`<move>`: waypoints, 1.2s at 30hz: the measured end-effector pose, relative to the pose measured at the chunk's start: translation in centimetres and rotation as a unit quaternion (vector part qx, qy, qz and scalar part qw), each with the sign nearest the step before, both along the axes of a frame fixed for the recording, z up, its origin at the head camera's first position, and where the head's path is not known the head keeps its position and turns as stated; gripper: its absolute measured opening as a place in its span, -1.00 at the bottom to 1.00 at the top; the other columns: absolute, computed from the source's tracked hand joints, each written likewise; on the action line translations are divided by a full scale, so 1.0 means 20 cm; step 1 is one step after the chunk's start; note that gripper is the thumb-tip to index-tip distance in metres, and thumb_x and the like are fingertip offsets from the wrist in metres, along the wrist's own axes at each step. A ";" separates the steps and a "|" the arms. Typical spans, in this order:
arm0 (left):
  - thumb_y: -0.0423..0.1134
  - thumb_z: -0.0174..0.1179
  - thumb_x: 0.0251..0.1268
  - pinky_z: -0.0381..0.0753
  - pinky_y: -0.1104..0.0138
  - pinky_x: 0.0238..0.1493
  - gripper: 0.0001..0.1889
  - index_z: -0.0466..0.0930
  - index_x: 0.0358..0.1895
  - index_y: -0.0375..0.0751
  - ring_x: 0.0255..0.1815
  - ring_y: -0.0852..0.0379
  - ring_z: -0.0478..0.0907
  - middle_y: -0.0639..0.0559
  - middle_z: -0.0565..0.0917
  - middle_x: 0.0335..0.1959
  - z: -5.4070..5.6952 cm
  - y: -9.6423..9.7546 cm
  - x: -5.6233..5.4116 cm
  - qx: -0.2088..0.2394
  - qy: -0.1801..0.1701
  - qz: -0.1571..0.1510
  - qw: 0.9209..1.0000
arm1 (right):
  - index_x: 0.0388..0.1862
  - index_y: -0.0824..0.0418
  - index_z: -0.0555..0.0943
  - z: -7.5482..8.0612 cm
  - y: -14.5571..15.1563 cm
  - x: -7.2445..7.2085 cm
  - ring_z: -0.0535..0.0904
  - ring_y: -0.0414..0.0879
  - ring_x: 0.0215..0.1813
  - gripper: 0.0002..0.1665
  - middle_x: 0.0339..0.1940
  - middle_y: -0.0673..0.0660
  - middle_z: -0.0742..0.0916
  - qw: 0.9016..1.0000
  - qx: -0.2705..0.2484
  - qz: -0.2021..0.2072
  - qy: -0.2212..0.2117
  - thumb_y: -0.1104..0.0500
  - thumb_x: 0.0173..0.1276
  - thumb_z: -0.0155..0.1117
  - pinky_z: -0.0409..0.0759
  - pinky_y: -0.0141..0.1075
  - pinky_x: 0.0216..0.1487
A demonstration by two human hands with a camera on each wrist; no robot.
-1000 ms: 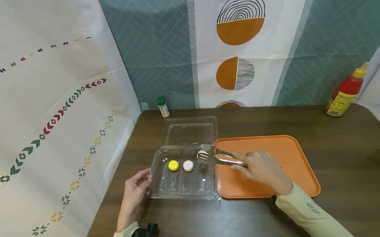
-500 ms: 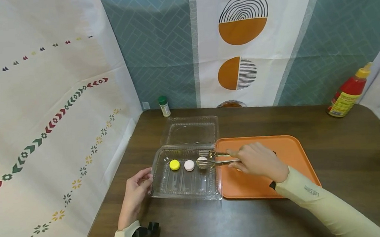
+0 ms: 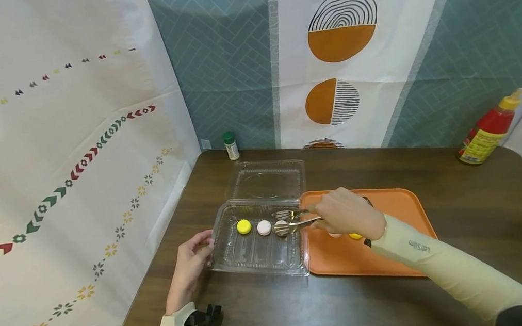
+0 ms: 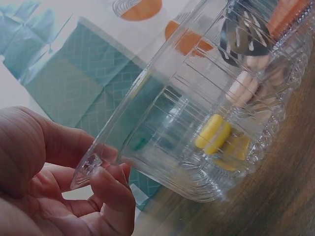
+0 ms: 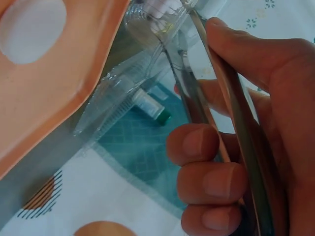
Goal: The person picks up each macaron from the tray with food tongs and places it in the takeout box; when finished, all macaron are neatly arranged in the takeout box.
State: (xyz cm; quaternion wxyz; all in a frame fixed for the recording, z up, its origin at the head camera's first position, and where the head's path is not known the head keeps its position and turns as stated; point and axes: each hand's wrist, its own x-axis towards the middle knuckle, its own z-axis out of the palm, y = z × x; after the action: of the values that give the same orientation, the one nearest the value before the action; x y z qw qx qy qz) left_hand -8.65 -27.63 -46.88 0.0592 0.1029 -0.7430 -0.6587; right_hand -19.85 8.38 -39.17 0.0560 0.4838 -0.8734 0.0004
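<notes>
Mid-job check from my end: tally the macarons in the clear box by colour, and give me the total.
Yellow macaron: 1
Pale pink macarons: 2, one of them partly covered by the tongs
Total in the box: 3

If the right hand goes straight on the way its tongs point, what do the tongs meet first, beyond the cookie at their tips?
Probably the middle pale cookie in the clear box, next in line. How high the right hand holds the tongs is hard to judge, so they might pass above it.
</notes>
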 end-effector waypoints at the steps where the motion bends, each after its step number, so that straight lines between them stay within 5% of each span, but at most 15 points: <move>1: -0.64 0.05 0.35 0.42 0.44 -0.54 -0.67 0.54 0.15 -0.58 -0.51 0.19 0.41 -0.29 0.54 -0.21 0.00 0.00 0.00 0.001 0.001 0.000 1.000 | -0.10 0.04 0.76 0.01 -0.01 0.00 -0.09 -0.24 -0.75 -0.71 -0.80 -0.15 0.09 1.000 0.002 0.001 -0.005 -0.06 0.28 0.49 -0.12 -0.39 -0.66; 10: -0.65 0.05 0.35 0.42 0.44 -0.53 -0.67 0.54 0.15 -0.59 -0.50 0.18 0.41 -0.32 0.54 -0.20 -0.01 0.01 0.00 0.000 -0.001 0.003 1.000 | -0.29 0.10 0.71 0.06 -0.03 0.01 0.05 -0.23 -0.76 -0.74 -0.80 -0.12 0.15 0.997 0.016 -0.034 -0.065 -0.06 0.28 0.49 -0.02 -0.39 -0.69; 18: -0.61 0.06 0.36 0.44 0.43 -0.51 -0.66 0.54 0.17 -0.55 -0.47 0.16 0.43 -0.35 0.54 -0.16 0.00 0.01 0.00 -0.010 -0.011 0.004 1.000 | 0.28 0.10 0.63 0.07 0.04 0.06 0.14 -0.24 -0.80 -0.41 -0.86 -0.18 0.34 0.988 -0.019 -0.066 -0.139 -0.17 0.39 0.35 0.03 -0.37 -0.68; 23: -0.60 0.08 0.37 0.45 0.43 -0.50 -0.65 0.54 0.19 -0.53 -0.46 0.15 0.43 -0.33 0.54 -0.15 0.01 0.01 0.00 -0.010 -0.016 0.003 1.000 | 0.38 0.06 0.54 0.03 0.11 0.09 0.10 -0.28 -0.79 -0.33 -0.83 -0.22 0.34 0.988 -0.057 -0.071 -0.126 -0.25 0.44 0.25 0.06 -0.38 -0.67; 27: -0.58 0.08 0.39 0.45 0.42 -0.50 -0.65 0.53 0.20 -0.53 -0.45 0.14 0.43 -0.31 0.55 -0.15 0.01 0.01 0.00 -0.012 -0.017 0.001 1.000 | 0.36 0.08 0.55 -0.03 0.16 0.12 0.02 -0.30 -0.78 -0.32 -0.83 -0.22 0.25 0.990 -0.087 -0.081 -0.077 -0.29 0.44 0.21 0.00 -0.38 -0.66; 31: -0.59 0.08 0.38 0.45 0.42 -0.51 -0.67 0.54 0.18 -0.54 -0.45 0.15 0.43 -0.29 0.55 -0.17 0.01 0.01 0.00 -0.017 -0.015 0.002 1.000 | 0.26 0.11 0.61 -0.09 0.19 0.14 0.00 -0.29 -0.76 -0.34 -0.79 -0.16 0.21 0.989 -0.117 -0.092 -0.015 -0.27 0.38 0.30 -0.03 -0.38 -0.65; 36: -0.61 0.07 0.38 0.45 0.43 -0.52 -0.67 0.53 0.17 -0.56 -0.47 0.15 0.42 -0.27 0.55 -0.19 0.00 0.01 0.00 -0.015 -0.016 0.003 1.000 | 0.31 0.09 0.61 -0.15 0.24 0.18 0.00 -0.29 -0.74 -0.29 -0.77 -0.14 0.23 0.982 -0.153 -0.116 -0.004 -0.28 0.33 0.35 -0.04 -0.38 -0.67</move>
State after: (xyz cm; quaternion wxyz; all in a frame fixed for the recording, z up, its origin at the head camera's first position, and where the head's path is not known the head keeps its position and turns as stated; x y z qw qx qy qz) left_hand -8.62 -27.43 -46.79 0.0515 0.1148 -0.7532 -0.6457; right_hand -16.22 13.22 -42.26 0.1256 0.3654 -0.9133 0.1290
